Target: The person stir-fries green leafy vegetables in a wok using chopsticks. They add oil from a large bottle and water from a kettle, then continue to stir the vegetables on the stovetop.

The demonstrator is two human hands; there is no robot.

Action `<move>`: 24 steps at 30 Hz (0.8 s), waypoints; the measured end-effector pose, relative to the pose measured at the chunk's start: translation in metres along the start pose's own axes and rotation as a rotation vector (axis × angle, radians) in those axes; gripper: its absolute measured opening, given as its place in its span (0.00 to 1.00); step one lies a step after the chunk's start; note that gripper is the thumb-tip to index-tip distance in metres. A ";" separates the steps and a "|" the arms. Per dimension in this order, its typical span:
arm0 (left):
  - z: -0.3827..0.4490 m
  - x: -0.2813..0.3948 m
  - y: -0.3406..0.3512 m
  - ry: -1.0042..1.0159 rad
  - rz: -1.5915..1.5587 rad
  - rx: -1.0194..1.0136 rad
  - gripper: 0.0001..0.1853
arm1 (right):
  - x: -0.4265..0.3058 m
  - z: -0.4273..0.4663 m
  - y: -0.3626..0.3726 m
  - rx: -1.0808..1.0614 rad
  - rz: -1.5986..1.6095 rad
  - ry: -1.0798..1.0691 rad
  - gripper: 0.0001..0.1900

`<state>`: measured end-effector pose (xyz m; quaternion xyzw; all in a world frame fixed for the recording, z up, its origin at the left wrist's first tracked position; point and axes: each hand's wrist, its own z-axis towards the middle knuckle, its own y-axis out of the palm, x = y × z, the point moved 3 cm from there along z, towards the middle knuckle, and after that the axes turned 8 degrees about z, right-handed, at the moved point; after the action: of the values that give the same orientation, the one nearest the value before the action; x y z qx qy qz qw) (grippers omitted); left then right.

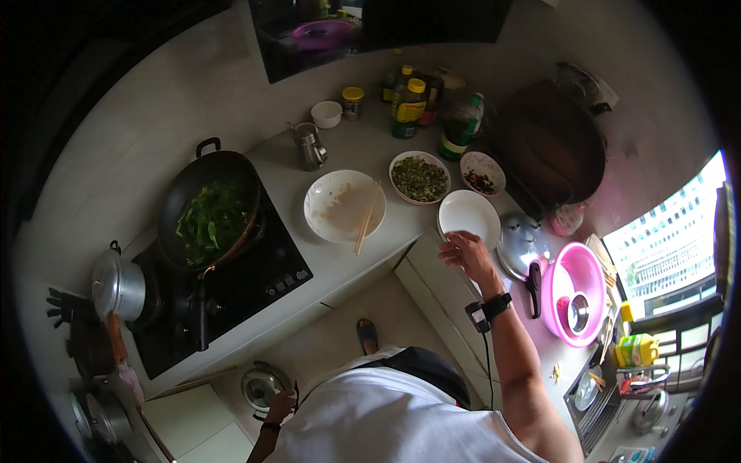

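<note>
My right hand (468, 256) hovers over the near edge of an empty white plate (470, 217), its fingers a little apart and nothing seen in them; whether they touch the rim is unclear. Low at the left, my left hand (281, 404) is at a glass pot lid (261, 388) with a dark rim; its grip is partly hidden. On the black cooktop, a wok (173, 214) holds green leafy vegetables (209, 223). A used white bowl (324, 228) with wooden chopsticks (367, 220) across it stands beside the cooktop. Behind are a bowl of chopped greens (419, 178) and a smaller bowl of dark red bits (480, 179).
A metal lid (523, 243) and a pink basin (596, 278) line the right counter, with the sink (590, 428) beyond. Bottles (408, 110) and a dark pan (550, 144) stand behind. A pressure cooker (130, 291) and the wok's long handle (202, 315) are at the left.
</note>
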<state>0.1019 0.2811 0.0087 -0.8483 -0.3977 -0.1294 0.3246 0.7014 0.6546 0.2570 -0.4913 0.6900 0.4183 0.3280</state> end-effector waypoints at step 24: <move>-0.136 0.004 0.088 -0.258 -0.597 0.453 0.17 | -0.012 0.312 0.314 -0.370 -0.143 0.174 0.13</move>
<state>0.1772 0.1530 0.0740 -0.6115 -0.6829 -0.0195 0.3992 0.4187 0.9929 0.2114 -0.6251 0.5905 0.4695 0.2003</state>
